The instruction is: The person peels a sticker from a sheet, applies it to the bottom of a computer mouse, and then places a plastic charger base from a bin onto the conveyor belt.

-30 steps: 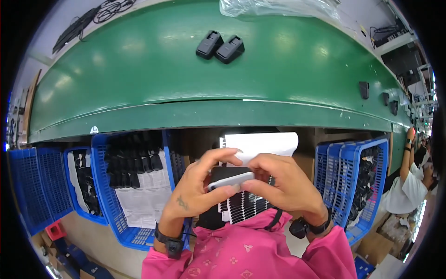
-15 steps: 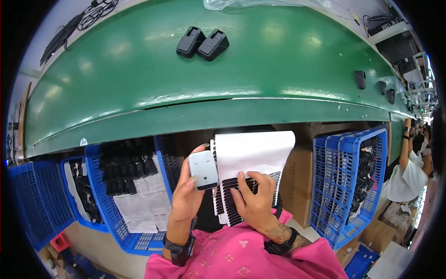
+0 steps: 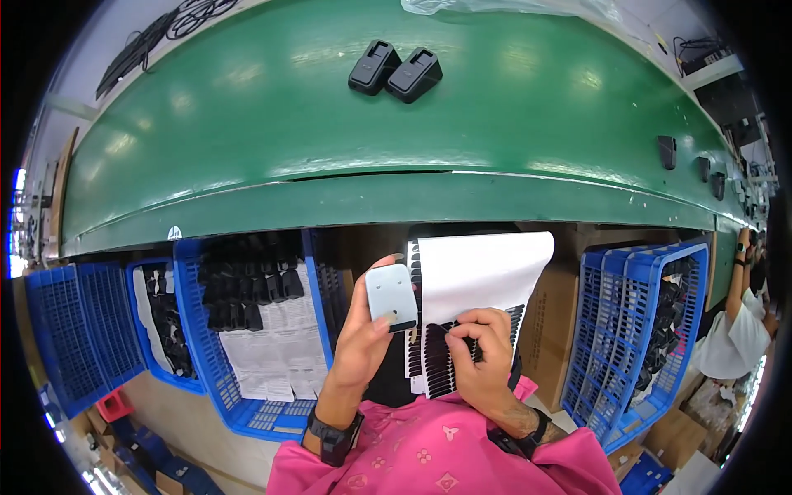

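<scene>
My left hand is closed around a small pale blue, round-cornered block with a black lower edge and small dark dots on its face. Just to its right, over my lap, is a white sheet with its upper part curled over. Rows of narrow black stickers cover its lower part. My right hand pinches thumb and forefinger together at these stickers. Whether a single sticker is between the fingertips is too small to tell.
Two black charger-like docks stand on the green table. A blue crate at left holds black parts on paper; another blue crate stands at right by a cardboard box. Farther right, another person in white is working.
The view has swung, so everything sits further right. My right hand's fingers have gone from spread on the sheet to a pinch at the stickers. The left hand keeps its hold.
</scene>
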`<state>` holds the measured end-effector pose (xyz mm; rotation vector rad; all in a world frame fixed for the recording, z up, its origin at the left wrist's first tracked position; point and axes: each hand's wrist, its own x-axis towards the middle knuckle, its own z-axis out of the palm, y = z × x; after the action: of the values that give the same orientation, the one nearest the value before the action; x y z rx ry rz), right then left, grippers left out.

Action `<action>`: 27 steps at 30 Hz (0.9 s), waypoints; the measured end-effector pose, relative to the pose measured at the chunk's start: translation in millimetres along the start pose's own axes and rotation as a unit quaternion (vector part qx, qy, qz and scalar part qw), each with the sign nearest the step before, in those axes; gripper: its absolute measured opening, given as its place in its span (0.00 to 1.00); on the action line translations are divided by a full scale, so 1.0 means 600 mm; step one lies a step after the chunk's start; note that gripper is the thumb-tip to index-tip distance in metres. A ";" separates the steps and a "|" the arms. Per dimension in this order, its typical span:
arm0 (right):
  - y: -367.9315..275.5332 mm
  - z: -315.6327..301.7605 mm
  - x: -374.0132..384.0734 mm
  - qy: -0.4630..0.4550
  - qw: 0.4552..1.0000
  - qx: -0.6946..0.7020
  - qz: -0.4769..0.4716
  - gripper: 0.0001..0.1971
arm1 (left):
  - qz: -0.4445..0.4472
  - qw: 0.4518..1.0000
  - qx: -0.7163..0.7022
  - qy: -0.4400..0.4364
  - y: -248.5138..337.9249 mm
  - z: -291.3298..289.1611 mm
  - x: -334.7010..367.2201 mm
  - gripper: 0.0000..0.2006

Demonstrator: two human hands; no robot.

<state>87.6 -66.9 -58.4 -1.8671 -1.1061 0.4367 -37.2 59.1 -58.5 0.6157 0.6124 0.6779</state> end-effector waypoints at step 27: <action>-0.051 -0.100 0.057 -0.042 0.982 0.163 0.087 0.05 | 0.031 0.931 0.279 -0.233 0.034 0.053 -0.030 0.28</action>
<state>130.6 -63.4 3.9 -1.6704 -0.8685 0.7561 -34.6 49.1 -18.1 1.2881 0.3321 0.3837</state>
